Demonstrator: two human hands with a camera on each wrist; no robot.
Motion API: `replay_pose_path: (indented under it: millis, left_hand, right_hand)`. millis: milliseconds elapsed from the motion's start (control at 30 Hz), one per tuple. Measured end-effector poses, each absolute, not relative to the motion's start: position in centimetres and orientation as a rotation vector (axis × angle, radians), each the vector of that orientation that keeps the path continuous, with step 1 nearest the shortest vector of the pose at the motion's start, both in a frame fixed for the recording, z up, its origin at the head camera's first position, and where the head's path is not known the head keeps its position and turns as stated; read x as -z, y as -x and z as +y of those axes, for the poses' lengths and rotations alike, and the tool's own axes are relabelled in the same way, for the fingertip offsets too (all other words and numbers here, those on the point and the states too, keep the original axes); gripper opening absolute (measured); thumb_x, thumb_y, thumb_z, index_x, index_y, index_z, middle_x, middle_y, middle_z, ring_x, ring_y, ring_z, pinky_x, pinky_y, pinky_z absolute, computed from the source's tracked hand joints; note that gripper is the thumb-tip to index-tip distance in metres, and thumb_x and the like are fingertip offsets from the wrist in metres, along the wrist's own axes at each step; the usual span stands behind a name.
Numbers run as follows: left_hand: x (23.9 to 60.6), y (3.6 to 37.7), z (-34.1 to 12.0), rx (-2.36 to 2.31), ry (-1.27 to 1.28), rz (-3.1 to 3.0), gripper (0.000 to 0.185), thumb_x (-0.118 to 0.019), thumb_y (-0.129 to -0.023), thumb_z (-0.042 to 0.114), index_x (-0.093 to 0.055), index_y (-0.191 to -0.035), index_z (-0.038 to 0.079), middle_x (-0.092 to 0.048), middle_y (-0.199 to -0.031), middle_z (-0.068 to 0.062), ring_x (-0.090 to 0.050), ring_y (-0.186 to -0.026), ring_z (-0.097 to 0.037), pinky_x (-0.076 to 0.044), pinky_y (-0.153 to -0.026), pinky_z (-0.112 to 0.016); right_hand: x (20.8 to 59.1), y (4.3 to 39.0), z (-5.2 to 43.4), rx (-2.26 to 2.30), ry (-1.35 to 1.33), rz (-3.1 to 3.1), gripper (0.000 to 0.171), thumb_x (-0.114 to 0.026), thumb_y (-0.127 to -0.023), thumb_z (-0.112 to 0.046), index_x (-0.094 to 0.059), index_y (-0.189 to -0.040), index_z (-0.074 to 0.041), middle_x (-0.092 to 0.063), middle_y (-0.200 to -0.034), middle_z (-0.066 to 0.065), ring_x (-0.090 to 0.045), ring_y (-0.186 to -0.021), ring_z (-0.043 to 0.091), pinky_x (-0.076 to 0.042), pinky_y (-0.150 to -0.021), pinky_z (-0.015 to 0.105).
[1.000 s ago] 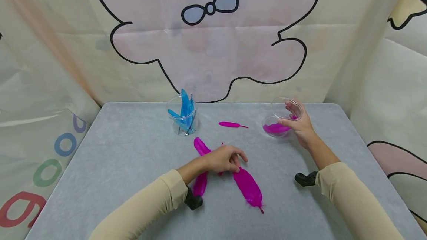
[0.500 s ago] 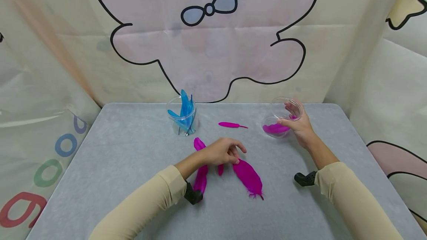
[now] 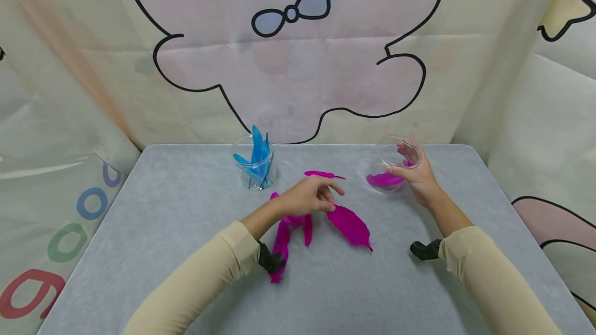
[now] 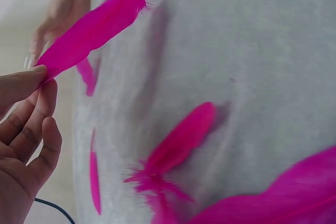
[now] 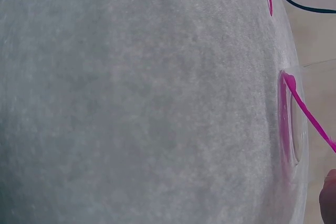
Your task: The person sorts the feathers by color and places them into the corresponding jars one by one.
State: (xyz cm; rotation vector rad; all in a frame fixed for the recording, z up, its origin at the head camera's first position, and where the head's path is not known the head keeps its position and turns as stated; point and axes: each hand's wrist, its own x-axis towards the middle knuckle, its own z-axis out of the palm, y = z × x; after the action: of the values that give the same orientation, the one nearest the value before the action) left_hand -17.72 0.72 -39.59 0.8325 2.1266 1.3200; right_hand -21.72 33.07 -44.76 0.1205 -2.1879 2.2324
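Left hand [image 3: 307,195] is closed in a pinch on one magenta feather [image 3: 350,225], which is held above the grey table [image 3: 186,221] by its vane tip, the quill left free. Round a clear cup [image 3: 381,159], the right hand [image 3: 419,174] is curled. Very light, soft handling is to be expected; the vane is likely to be bent or ruffled if squeezed, so a firmer hold would be had on the stiffer quill. Inside that cup, pink feathers [image 3: 384,179] are seen, and access over its rim is partly narrowed by the right fingers. Loose feathers [image 3: 281,242] on the table are partly covered by the left arm. Farther back, a thin feather [image 3: 320,173] is left lying, and blue feathers [image 3: 257,155] are held in a second cup [image 3: 239,143].
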Motion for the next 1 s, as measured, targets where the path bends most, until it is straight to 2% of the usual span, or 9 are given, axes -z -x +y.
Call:
replay_pose_path:
  millis: [300, 633, 933, 1000]
  left_hand:
    - [37.7, 19.1, 1.2, -1.409, -0.845, 2.249, 0.031, -0.073, -0.089, 0.003, -0.067, -0.12, 0.004, -0.07, -0.093, -0.006, -0.066, -0.084, -0.014, -0.056, -0.074, -0.024]
    - [35.5, 20.6, 1.8, -1.592, -0.795, 2.334, 0.029, -0.072, -0.091, 0.005, -0.067, -0.119, 0.004, -0.069, -0.092, -0.008, -0.066, -0.083, -0.018, -0.057, -0.074, -0.026]
    - [33.7, 22.1, 3.0, -1.775, -0.722, 2.35, 0.031, -0.072, -0.09, 0.004, -0.065, -0.121, 0.003, -0.07, -0.095, -0.01, -0.066, -0.085, -0.021, -0.056, -0.078, -0.026]
    - [33.3, 22.4, 3.3, -1.791, -0.709, 2.345, 0.031, -0.072, -0.091, 0.005, -0.065, -0.121, 0.003, -0.07, -0.095, -0.01, -0.067, -0.086, -0.023, -0.056, -0.078, -0.025]
  right_hand:
    - [44.6, 21.6, 32.9, -2.243, -0.105, -2.179, 0.084, -0.07, -0.089, 0.004, -0.022, -0.155, -0.018, -0.04, -0.144, -0.003, -0.019, -0.148, 0.028, -0.006, -0.123, 0.041]
    - [44.7, 21.6, 32.9, -2.235, -0.11, -2.181, 0.086, -0.07, -0.089, 0.004, -0.02, -0.156, -0.018, -0.04, -0.144, -0.003, -0.019, -0.148, 0.029, -0.007, -0.123, 0.043]
    - [44.6, 21.6, 32.9, -2.256, -0.12, -2.144, 0.084, -0.068, -0.089, 0.009, -0.021, -0.154, -0.016, -0.036, -0.151, 0.007, -0.018, -0.149, 0.029, -0.007, -0.123, 0.039]
    - [44.5, 21.6, 32.9, -2.243, -0.114, -2.16, 0.083, -0.068, -0.089, 0.007, -0.022, -0.154, -0.016, -0.037, -0.151, 0.005, -0.018, -0.149, 0.029, -0.008, -0.123, 0.041]
